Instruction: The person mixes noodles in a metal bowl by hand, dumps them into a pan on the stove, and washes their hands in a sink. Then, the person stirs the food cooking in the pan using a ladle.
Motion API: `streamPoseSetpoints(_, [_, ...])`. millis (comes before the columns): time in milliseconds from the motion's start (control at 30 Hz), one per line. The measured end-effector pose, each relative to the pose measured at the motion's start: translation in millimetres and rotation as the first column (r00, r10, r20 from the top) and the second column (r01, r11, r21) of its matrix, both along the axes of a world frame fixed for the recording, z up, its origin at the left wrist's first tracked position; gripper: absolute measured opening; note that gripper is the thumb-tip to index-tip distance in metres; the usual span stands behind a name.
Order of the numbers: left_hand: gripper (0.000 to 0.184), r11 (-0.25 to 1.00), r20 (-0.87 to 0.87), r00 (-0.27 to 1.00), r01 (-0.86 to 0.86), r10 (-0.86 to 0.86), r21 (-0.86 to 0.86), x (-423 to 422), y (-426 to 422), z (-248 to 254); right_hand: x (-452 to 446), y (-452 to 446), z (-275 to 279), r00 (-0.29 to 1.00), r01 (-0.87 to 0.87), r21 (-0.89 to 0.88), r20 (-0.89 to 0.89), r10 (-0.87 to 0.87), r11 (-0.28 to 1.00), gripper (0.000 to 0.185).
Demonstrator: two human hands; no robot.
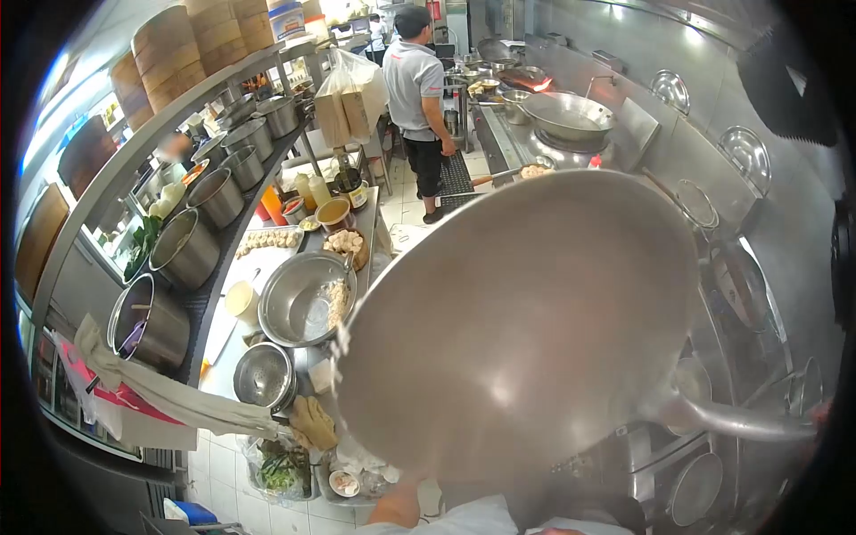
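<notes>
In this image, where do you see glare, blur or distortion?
Head view: the wok, large in the foreground, looks soft, with a bright glare spot low on its surface; head view: the rail bows, as with a wide-angle lens, and black vignetting swallows the corners; head view: lights at upper left look washed out.

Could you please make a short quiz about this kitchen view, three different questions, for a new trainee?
1. Multiple choice. How is the large pan placed?
A) flat on a burner
B) raised and tilted
C) hanging on the wall

2. True or false. The person standing in the aisle wears a dark cap.

3. Short answer. Which holds pale food pieces: the larger steel bowl or the smaller steel bowl beside it?

Key: 1 B; 2 true; 3 the larger
</notes>
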State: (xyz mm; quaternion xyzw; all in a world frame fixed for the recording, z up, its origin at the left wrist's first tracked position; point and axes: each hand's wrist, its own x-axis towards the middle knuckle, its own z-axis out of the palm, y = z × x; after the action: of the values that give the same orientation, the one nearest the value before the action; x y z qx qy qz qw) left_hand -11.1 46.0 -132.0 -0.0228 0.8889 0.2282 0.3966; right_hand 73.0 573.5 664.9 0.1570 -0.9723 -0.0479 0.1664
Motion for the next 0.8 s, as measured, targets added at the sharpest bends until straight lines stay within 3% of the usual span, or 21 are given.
streamPoseSetpoints(100, [0.043, 1.0, -0.002, 1.0, -0.007, 0.007, 0.007, -19.1, 9.4, 9.0, 12.5, -4.3, 7.6, 0.998, 0.057, 0.064, -0.022, -0.056, 0.996, 0.031])
streamPoseSetpoints(800, [0.042, 1.0, 0.017, 1.0, -0.006, 0.006, 0.005, -48.4, 16.9, 21.6, 30.4, -11.6, 8.4, 0.98, 0.112, 0.013, -0.169, -0.108, 0.994, 0.027])
